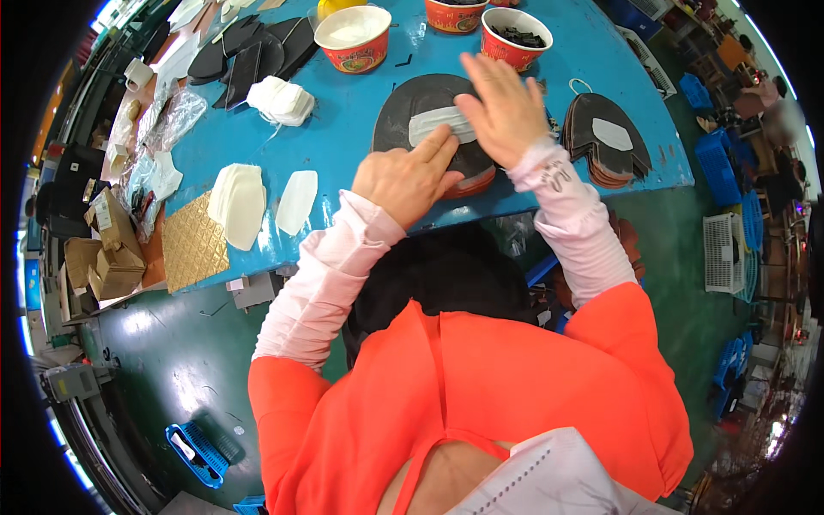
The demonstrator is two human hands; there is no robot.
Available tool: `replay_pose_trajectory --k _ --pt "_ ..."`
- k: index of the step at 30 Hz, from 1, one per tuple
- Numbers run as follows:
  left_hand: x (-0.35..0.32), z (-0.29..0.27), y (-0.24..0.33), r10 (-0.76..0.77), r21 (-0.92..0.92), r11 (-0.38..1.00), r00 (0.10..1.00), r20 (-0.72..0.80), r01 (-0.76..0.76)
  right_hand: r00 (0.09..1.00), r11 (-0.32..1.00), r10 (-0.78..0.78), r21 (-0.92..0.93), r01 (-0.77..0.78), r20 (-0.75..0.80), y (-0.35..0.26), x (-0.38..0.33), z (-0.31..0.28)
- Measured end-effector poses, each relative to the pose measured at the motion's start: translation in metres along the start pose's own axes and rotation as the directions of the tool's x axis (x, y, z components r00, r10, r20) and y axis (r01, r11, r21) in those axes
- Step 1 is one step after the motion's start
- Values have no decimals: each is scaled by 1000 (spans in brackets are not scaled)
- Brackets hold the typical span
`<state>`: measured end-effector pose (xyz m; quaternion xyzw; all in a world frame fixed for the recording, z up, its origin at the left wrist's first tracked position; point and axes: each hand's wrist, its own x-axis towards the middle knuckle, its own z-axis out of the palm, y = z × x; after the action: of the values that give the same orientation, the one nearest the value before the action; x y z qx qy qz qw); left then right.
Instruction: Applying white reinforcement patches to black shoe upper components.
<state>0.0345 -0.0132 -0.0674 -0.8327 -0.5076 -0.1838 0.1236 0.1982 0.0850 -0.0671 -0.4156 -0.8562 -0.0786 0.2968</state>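
Observation:
On the blue table lies a stack of dark, rounded cut pieces (pixel 402 107) with brownish edges. A pale oblong patch (pixel 436 125) rests on its top piece. My left hand (pixel 405 182) is at the near left of the stack, its index and middle fingers stretched out onto the patch and its thumb apart. My right hand (pixel 508 112) is over the right side of the stack, fingers extended, touching or just above the patch's right end; I cannot tell which. No object shows gripped in either hand.
Right of my hands sits another dark stack (pixel 620 154) with a white patch on top. Paper tubs (pixel 353 53) line the far side, one holding small black bits (pixel 517 37). At left are white patches (pixel 238 206), a gold textured mat (pixel 194 245) and black pieces (pixel 257 53).

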Motion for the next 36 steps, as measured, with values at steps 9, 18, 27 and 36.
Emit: replay_pose_trajectory --k 9,18,27,36 --pt "-12 7 11 -181 -90 979 983 27 183 913 998 55 -8 -57 404 2 2 23" --pt "-19 4 8 -208 -42 978 977 -44 207 939 973 -36 -202 111 341 -40 30 36" --pt "-17 -8 19 -284 -35 957 955 81 287 997 983 72 169 -73 11 -14 21 22" --pt "-15 -7 22 -330 -274 924 916 -227 265 965 973 229 -45 -225 129 -4 -18 -6"
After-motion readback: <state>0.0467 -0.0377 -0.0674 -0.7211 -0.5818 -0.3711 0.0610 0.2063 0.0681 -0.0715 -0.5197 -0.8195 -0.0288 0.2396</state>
